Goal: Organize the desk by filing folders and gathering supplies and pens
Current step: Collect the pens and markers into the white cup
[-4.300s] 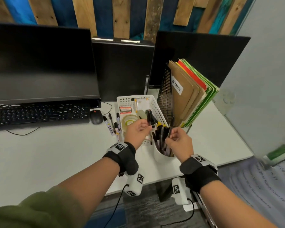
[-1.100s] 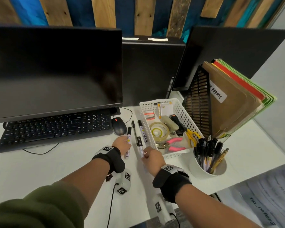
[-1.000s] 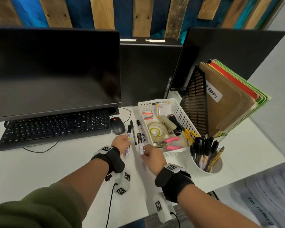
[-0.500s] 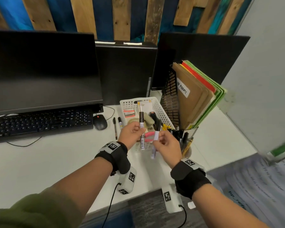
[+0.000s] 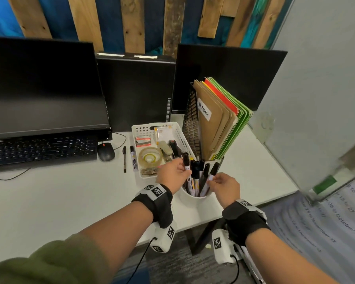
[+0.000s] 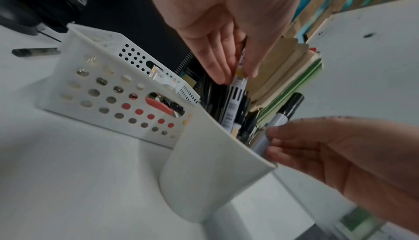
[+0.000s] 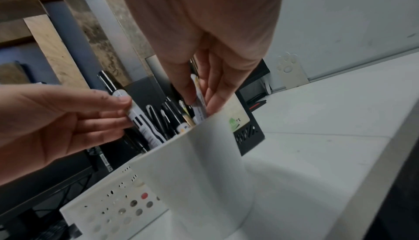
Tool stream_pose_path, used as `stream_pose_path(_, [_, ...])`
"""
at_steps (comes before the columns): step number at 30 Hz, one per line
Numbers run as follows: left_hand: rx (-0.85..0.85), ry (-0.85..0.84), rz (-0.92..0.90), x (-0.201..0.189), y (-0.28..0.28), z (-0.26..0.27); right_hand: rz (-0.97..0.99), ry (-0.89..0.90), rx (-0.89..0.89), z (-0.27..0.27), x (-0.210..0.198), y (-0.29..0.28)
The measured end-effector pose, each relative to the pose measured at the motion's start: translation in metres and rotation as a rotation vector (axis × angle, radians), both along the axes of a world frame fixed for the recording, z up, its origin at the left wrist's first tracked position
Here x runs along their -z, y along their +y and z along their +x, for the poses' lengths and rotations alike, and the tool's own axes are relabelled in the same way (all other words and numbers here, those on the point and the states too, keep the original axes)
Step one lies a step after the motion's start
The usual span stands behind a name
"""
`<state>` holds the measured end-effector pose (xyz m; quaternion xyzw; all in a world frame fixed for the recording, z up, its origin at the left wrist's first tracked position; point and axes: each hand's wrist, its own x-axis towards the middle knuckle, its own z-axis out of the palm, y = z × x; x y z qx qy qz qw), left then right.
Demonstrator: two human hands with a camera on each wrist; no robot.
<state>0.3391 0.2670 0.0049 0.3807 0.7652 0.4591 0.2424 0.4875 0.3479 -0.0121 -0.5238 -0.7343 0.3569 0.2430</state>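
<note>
A white cup (image 5: 195,198) full of pens and markers stands near the desk's front edge. My left hand (image 5: 177,171) pinches a black-capped white marker (image 5: 186,163) whose lower end is inside the cup; in the left wrist view thumb and fingers (image 6: 221,77) grip its barrel (image 6: 233,100). My right hand (image 5: 218,182) pinches a second marker (image 5: 210,177), leaning in the cup's right side (image 7: 199,100). A black pen (image 5: 124,158) and a marker (image 5: 133,158) lie on the desk left of the white basket (image 5: 143,128). Folders (image 5: 215,124) stand in the black mesh holder (image 5: 191,128).
The basket holds a tape roll (image 5: 150,157), a stapler and small items. The keyboard (image 5: 39,148) and mouse (image 5: 106,151) sit to the left under the monitor (image 5: 45,89). The desk's front edge (image 5: 254,204) runs just behind the cup.
Both hands picked markers off the desk beside the basket, raised them, and have now moved right and lowered them into the cup.
</note>
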Motion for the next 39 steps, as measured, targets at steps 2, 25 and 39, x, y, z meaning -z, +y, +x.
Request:
stream_pose_path(2, [0.047,0.107,-0.085,0.008,0.001,0.004,-0.022,-0.022,-0.005,-0.002,0.005,0.005])
stream_pose_path(25, [0.044,0.247,-0.156,0.019,0.000,0.007,0.021,-0.056,-0.026,-0.013,0.016,0.001])
stream_pose_path(39, [-0.248,0.156,-0.173,0.028,-0.063,-0.096,0.086,0.200,-0.183,-0.099,-0.019,-0.060])
